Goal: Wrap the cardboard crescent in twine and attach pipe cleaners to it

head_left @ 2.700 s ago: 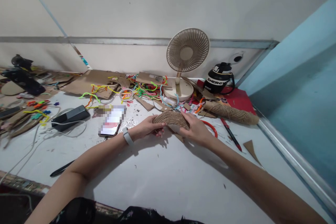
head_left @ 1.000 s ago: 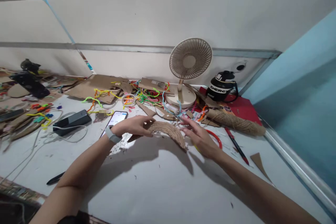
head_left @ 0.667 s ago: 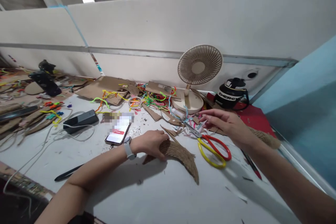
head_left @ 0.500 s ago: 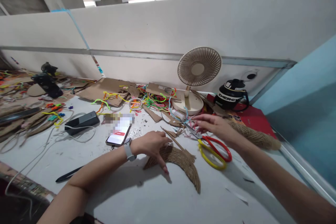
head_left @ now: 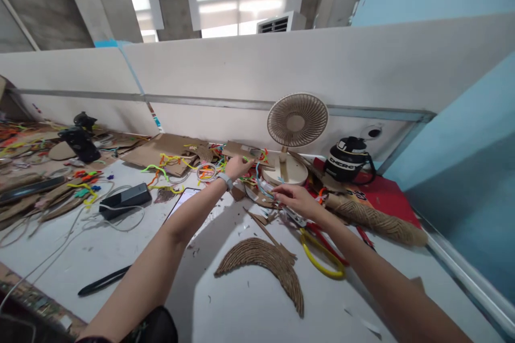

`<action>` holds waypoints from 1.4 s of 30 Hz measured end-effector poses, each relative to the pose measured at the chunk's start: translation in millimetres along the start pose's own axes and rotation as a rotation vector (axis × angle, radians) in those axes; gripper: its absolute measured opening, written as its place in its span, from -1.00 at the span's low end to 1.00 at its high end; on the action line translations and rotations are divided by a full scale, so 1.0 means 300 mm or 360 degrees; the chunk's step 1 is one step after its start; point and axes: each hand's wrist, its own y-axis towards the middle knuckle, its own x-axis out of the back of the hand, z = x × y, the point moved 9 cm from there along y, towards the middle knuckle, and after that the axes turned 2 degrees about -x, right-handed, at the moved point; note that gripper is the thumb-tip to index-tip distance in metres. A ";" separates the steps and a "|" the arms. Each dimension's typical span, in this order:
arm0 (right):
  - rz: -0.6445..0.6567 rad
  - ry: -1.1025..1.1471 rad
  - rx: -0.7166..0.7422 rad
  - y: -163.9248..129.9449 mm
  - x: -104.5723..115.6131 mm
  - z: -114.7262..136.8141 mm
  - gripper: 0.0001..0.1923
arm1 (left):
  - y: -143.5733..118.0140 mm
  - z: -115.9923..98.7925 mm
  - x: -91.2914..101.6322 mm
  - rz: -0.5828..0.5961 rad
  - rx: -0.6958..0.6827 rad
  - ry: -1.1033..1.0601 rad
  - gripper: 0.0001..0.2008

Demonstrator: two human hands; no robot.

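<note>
both hands (head_left: pixel 237 166) in pipe cleaners (head_left: pixel 225 158) by fan (head_left: pixel 296 120); crescent (head_left: pixel 265 262) lies apart.

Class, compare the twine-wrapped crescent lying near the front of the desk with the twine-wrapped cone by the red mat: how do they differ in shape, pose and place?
The twine-wrapped crescent is a flat curved arc with two pointed ends; the twine-wrapped cone is round-bodied and straight. The crescent lies flat on bare white desk, apart from both hands; the cone lies on its side against the red mat, just beyond the right hand. Both are covered in brown twine.
</note>
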 end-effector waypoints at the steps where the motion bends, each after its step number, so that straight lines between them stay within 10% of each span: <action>1: -0.0005 0.0002 0.0005 0.003 -0.001 -0.006 -0.64 | 0.019 0.004 -0.016 -0.0018 0.0034 -0.0003 -0.47; 10: 0.0058 0.0056 0.0015 -0.017 -0.048 -0.066 -0.65 | 0.073 0.043 -0.002 -0.0281 0.0086 -0.0231 -0.73; 23: 0.0012 -0.0016 0.0108 0.029 -0.008 0.021 -0.67 | 0.058 -0.182 0.305 -0.0674 -0.0330 -0.1162 -0.71; 36: -0.0533 0.0376 0.0038 0.288 0.044 0.228 -0.19 | -0.004 -0.473 0.347 -0.0273 -0.0411 -0.1749 -0.75; 42: -0.0536 0.0878 0.0191 0.281 0.076 0.293 -0.28 | -0.041 -0.447 0.286 -0.0041 -0.0270 -0.2173 -0.75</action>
